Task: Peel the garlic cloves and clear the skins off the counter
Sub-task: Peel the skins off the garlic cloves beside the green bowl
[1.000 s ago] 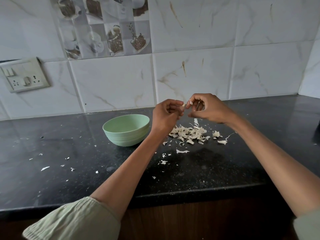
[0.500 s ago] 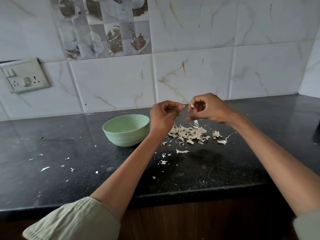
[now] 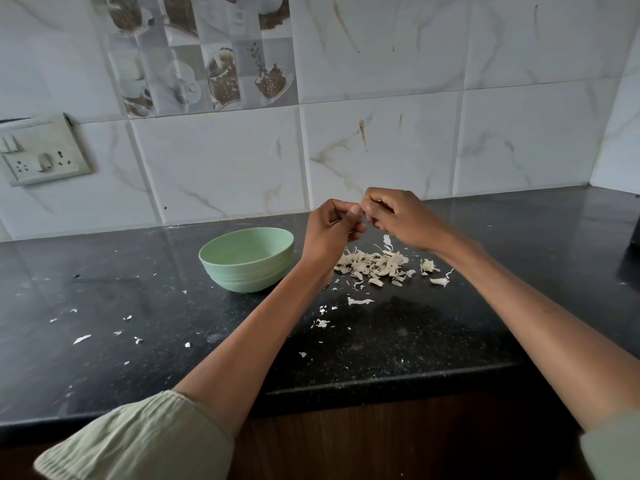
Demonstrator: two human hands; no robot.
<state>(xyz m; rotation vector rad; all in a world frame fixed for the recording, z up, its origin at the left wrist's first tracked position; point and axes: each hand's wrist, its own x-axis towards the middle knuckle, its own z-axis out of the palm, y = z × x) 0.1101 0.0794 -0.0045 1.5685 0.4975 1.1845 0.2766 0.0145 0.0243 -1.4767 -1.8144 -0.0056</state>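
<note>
Near the middle of the frame the left hand and right hand met fingertip to fingertip, both with fingers curled tight. What they pinched was hidden between them, presumably a garlic clove. Just below lay the pile of skins on the black counter, right of the green bowl.

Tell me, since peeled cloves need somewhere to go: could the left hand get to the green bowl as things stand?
Probably yes. The green bowl sits on the counter just left of the left hand, with nothing standing between them.
</note>
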